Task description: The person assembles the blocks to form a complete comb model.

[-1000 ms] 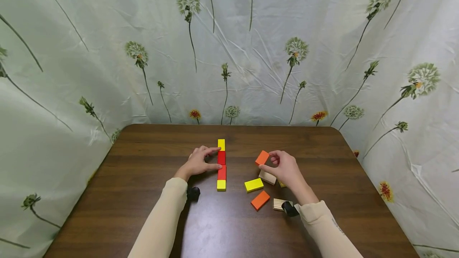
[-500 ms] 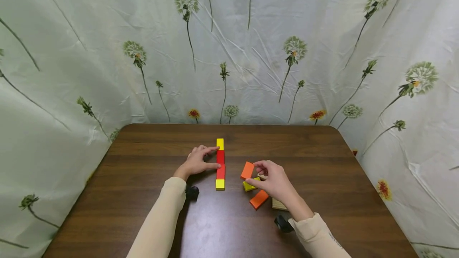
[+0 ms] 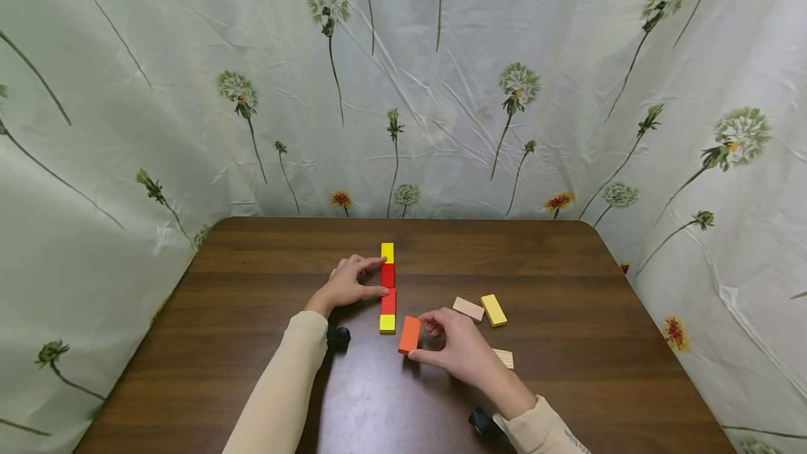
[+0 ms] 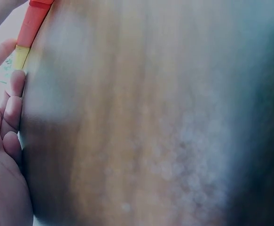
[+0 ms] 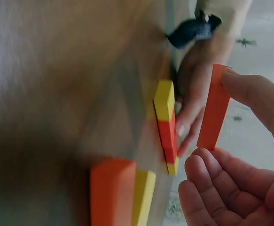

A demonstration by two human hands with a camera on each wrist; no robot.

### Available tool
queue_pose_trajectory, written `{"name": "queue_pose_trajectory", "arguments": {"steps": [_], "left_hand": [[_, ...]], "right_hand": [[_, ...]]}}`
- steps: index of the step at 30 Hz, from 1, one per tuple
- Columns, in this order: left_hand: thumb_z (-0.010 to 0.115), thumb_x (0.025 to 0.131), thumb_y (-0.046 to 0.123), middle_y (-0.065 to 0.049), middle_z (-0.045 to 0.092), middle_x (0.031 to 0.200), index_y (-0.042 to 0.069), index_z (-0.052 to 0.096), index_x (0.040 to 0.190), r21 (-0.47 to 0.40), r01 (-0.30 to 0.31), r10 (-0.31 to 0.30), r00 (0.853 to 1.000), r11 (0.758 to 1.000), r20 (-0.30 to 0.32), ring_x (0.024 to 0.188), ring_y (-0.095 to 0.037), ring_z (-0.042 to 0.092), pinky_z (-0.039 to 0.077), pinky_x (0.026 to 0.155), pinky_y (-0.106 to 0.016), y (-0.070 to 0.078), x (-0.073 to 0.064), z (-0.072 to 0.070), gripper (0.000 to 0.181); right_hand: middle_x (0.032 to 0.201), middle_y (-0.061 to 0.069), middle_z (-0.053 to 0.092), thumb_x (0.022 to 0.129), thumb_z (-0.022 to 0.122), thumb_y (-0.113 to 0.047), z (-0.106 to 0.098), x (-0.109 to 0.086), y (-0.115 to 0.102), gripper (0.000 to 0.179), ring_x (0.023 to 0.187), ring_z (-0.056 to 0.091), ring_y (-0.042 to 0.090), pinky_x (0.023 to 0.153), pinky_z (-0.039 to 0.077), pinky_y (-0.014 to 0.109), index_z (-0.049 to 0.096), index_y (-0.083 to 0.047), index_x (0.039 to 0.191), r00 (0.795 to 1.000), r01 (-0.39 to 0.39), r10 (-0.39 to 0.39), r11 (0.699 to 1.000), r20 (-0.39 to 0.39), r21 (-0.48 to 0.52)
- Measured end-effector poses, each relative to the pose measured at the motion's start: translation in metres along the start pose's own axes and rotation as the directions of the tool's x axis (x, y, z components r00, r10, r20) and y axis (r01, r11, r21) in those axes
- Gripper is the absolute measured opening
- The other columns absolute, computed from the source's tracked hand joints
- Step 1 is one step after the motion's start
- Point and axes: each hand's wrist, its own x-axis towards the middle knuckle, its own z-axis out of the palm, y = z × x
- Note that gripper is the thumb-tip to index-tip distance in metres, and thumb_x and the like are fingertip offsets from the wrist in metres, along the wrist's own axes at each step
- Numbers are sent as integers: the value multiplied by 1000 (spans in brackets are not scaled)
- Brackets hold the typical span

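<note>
Two red blocks, a farther one (image 3: 387, 276) and a nearer one (image 3: 387, 302), lie in a straight row between a far yellow block (image 3: 387, 252) and a near yellow block (image 3: 387, 324). My left hand (image 3: 345, 283) is beside this row, its extended index finger and thumb touching the blocks' left side. Between thumb and fingertips, my right hand (image 3: 463, 347) pinches an orange block (image 3: 410, 335), tilted and raised right of the row's near end. Another orange block (image 5: 113, 195) and a yellow block (image 5: 144, 200) show in the right wrist view; my right hand hides them from the head view.
Right of my right hand lie a plain wooden block (image 3: 468, 309), a yellow block (image 3: 494, 310) and a partly covered wooden block (image 3: 504, 358). The brown table (image 3: 284, 244) ends at the back against a flower-patterned curtain (image 3: 441, 125).
My right hand has carried the orange block left and towards me, from above the loose blocks to near the row. My left hand stays at the row.
</note>
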Motion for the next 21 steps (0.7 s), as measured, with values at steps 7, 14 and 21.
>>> {"name": "queue_pose_trajectory", "arguments": {"steps": [7, 14, 21], "left_hand": [[85, 88, 50, -12, 59, 137, 28, 57, 157, -1, 1, -1, 1000, 1000, 3, 129, -31, 47, 41, 109, -60, -1, -1, -1, 77], [85, 88, 49, -12, 59, 138, 28, 57, 157, -9, 8, -8, 1000, 1000, 0, 129, -32, 47, 41, 109, -61, 0, -1, -1, 78], [85, 88, 50, -12, 59, 139, 30, 56, 157, -4, 17, -17, 1000, 1000, 11, 130, -32, 46, 41, 110, -60, 0, 0, 1, 78]], "right_hand": [[100, -1, 72, 79, 97, -33, 16, -4, -5, 52, 91, 67, 13, 84, 58, 29, 74, -7, 119, 997, 45, -42, 997, 61, -61], [99, -1, 70, 79, 97, -33, 25, -3, -12, 53, 91, 64, 8, 84, 58, 26, 74, -6, 119, 992, 18, -13, 999, 123, -40], [97, -2, 68, 79, 97, -31, 35, -3, -15, 49, 89, 62, 7, 82, 56, 24, 74, -6, 114, 990, 70, -57, 992, 128, -101]]}}
